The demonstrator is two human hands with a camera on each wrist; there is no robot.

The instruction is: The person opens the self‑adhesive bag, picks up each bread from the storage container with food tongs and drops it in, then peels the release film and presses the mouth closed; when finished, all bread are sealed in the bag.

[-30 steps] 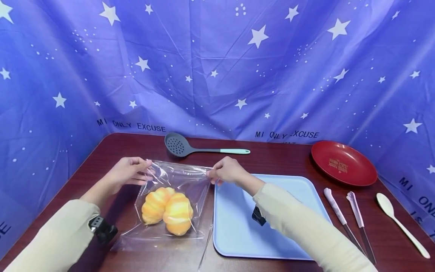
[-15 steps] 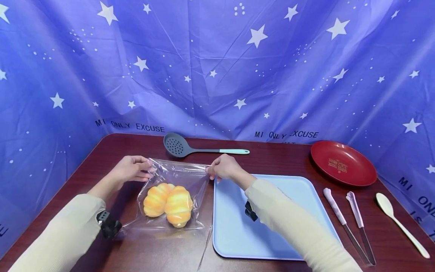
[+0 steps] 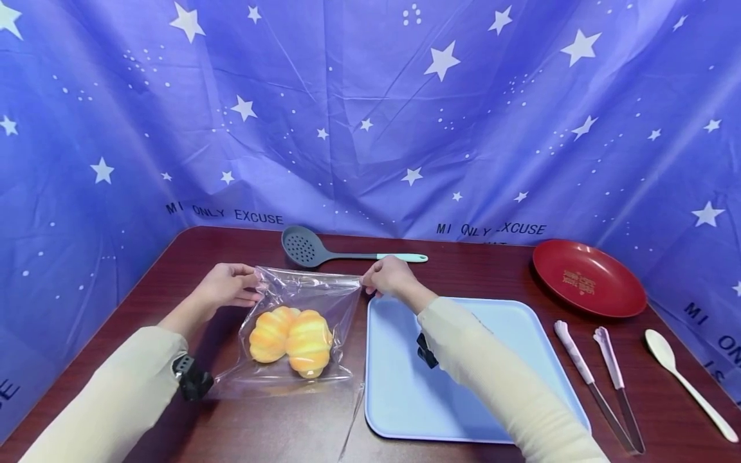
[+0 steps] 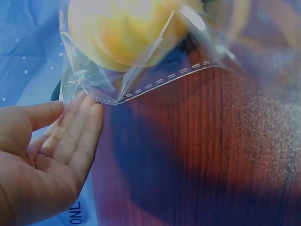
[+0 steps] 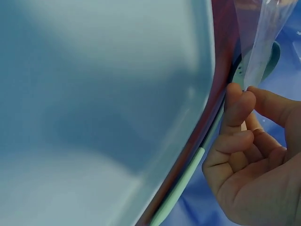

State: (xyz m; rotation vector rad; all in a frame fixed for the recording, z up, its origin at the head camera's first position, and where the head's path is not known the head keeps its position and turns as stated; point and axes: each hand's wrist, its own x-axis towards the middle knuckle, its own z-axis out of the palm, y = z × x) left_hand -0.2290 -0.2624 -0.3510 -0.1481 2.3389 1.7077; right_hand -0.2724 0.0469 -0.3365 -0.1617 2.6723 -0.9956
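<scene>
Two golden, ridged bread rolls, one at left (image 3: 269,335) and one at right (image 3: 310,342), lie side by side inside a clear plastic bag (image 3: 341,296). My left hand (image 3: 230,286) pinches the bag's far left corner between thumb and fingers. Its far right corner is gripped by my right hand (image 3: 393,280), thumb against the index finger, as the right wrist view also shows. The far edge is stretched between both hands. In the left wrist view a roll (image 4: 117,37) hangs within the film above a dark shadow on the wood.
A light blue tray (image 3: 463,399) lies right of the bag, under my right forearm. Behind stands a grey slotted skimmer (image 3: 303,247) with a mint handle. Farther right are a red plate (image 3: 590,302), tongs (image 3: 610,366) and a cream spoon (image 3: 689,382). A starry blue curtain (image 3: 370,154) encloses the table.
Both hands keep hold of the bag's corners and have moved slightly away from me. The bag and the rolls have shifted up in the head view.
</scene>
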